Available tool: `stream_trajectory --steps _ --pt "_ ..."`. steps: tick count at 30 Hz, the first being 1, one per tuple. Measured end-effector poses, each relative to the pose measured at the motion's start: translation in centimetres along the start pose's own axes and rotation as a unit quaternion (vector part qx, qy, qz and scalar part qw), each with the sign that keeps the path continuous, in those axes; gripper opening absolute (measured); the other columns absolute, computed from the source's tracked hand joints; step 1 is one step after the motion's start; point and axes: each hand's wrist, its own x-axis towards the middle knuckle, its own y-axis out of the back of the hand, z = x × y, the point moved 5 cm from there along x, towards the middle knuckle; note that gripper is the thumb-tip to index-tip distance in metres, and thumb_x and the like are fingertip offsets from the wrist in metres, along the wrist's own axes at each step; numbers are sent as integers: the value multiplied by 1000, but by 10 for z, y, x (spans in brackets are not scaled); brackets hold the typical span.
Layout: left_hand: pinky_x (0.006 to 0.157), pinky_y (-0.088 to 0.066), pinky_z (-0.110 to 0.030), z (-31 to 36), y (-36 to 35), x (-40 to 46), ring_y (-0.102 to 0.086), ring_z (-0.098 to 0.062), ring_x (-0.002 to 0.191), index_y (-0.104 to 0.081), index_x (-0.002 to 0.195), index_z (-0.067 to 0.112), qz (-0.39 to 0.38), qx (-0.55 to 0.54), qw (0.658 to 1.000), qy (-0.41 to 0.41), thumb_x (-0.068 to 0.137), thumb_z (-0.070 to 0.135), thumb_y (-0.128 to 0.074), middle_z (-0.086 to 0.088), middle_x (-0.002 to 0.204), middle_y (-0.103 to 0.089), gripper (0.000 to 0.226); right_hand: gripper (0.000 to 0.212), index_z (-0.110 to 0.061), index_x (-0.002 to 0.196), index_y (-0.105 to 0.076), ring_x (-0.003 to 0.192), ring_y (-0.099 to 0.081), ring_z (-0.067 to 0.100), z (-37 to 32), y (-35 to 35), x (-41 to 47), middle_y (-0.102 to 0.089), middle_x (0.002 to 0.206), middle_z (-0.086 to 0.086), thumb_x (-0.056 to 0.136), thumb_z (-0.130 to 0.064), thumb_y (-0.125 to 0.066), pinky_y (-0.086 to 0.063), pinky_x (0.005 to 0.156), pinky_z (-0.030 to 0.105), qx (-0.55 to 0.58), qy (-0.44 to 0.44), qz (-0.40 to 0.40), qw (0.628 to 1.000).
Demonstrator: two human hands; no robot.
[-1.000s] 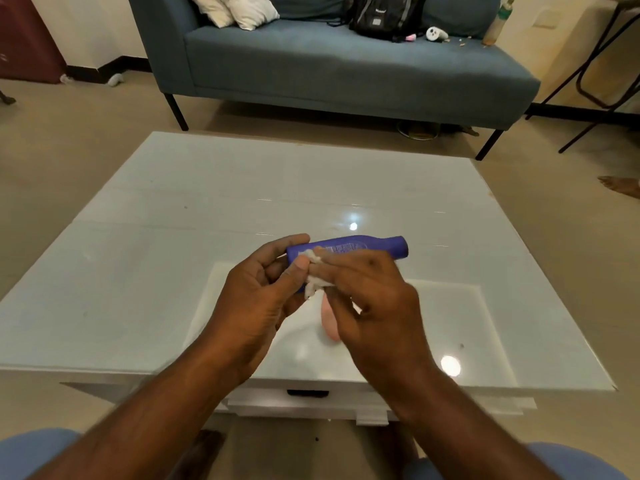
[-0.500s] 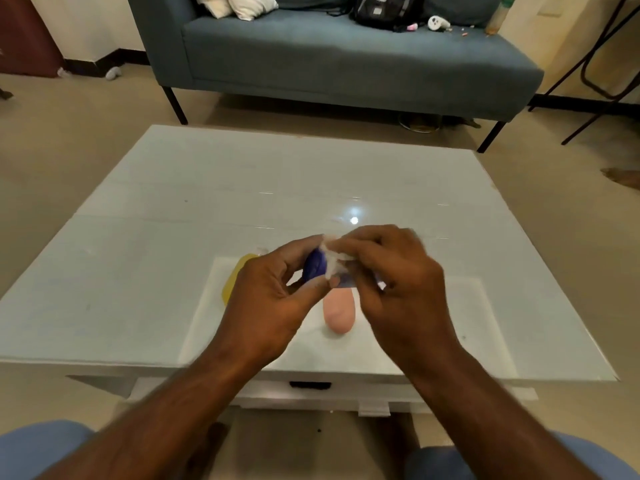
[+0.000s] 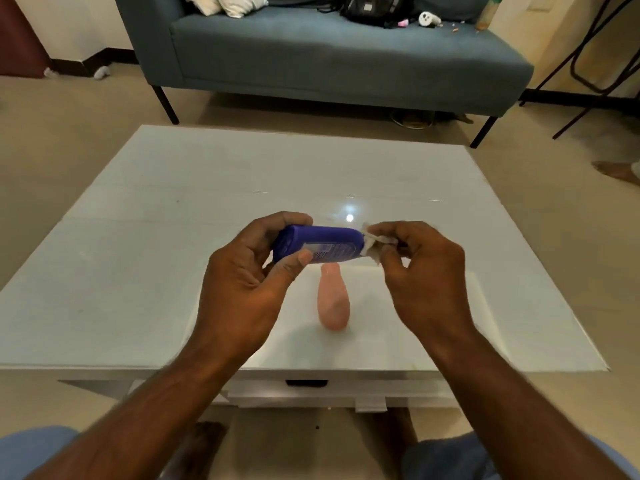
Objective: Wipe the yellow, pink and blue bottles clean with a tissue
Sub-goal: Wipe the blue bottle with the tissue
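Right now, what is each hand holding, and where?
Left hand grips the blue bottle at its left end; right hand pinches the tissue against the bottle's right end.

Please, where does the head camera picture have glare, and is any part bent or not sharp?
Head view: a bright lamp reflection sits on the glossy table just beyond the blue bottle; the wide lens bows the table edges and sofa; the right hand and its tissue look slightly smeared, the left hand sharper.
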Motion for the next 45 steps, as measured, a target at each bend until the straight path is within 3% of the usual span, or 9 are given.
stream_trajectory --steps 3,7,14,20,24,27,33,40,45 --pt "85 -53 -13 -1 -3 0 -64 -5 115 -62 125 26 -5 -22 1000 8 88 26 -69 15 119 -68 38 22 -17 114 -75 98 -67 1 -17 -1 -7 -71 107 -9 94 -8 -74 -59 84 17 36 59 -4 998" --pt "89 -49 -10 -4 -11 -2 -64 -3 114 -61 125 23 -14 -21 1000 10 88 23 -71 16 120 -68 39 24 -9 115 -76 104 -68 7 -50 -14 -27 -74 111 1 92 -2 -75 -56 88 17 75 181 -30 980" --pt "87 -59 -30 -13 -1 3 -69 -10 109 -63 121 27 41 -122 986 106 84 29 -70 8 114 -73 37 30 -33 100 -71 92 -68 -2 -4 2 -1 -71 100 -14 91 -4 -76 -57 79 10 57 -4 -15 998" --pt "80 -62 -33 -20 -18 -5 -74 -23 101 -62 122 15 46 -372 884 279 79 24 -69 -6 110 -75 44 28 -8 116 -73 110 -65 17 -45 -27 -40 -70 116 5 89 -14 -78 -57 96 22 7 216 -79 973" --pt "86 -60 -39 -21 -21 -6 -72 -33 105 -58 129 8 16 -442 836 323 89 17 -66 -17 121 -71 42 23 -11 114 -72 107 -66 10 -30 -15 -21 -69 113 -2 92 -13 -77 -57 91 18 50 145 -14 988" --pt "79 -62 -39 -18 -25 -12 -73 -34 102 -61 122 16 -19 -416 845 334 83 23 -69 -14 113 -74 41 21 -16 111 -70 99 -69 4 -16 1 -3 -69 108 -8 92 -13 -77 -59 85 14 102 56 37 993" --pt "53 -51 -25 -21 -19 -13 -57 -12 51 -62 108 13 11 -298 887 354 92 37 -62 -7 69 -65 29 26 -12 118 -70 103 -69 10 -41 -31 -38 -71 112 -4 93 -7 -75 -58 82 15 129 106 -67 984" --pt "55 -43 -28 -14 -22 -23 -48 -12 47 -60 102 14 -111 -225 892 375 94 36 -59 -6 60 -58 24 20 -13 114 -74 103 -69 6 -21 -13 -11 -73 107 -8 95 -8 -72 -61 85 21 125 41 -1 991" --pt "52 -37 -26 -25 -16 -17 -39 -12 41 -64 90 10 -37 -240 883 402 98 39 -52 -10 63 -57 32 22 -9 100 -76 93 -68 13 -58 -26 -43 -74 99 -3 83 4 -74 -55 81 21 152 176 -97 968"
